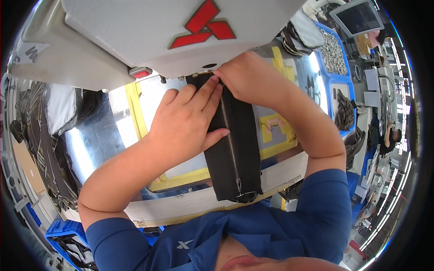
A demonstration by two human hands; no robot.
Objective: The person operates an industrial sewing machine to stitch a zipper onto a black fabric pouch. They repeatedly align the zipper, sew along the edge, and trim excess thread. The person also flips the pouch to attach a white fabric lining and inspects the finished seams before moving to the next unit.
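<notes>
A long black fabric panel [244,131] with a metal zipper [231,149] along its length lies under the head of a sewing machine [181,40]. Its far end disappears beneath the machine head. The zipper pull [238,183] is at the near end, by the table edge. My left hand [185,117] rests flat on the panel's left side, fingers stretched toward the machine, thumb on the zipper. On the panel's far right side, my right hand [246,79] is closed, its fingers curled at the fabric beside the left fingertips. The needle is hidden.
Yellow tape [181,179] marks the tabletop. Dark fabric pieces [49,153] are piled at the left. At the right stand blue bins, one with metal parts [333,52], another with black pieces [344,108]. Another blue bin [68,228] sits low at the left. A screen [357,18] stands far right.
</notes>
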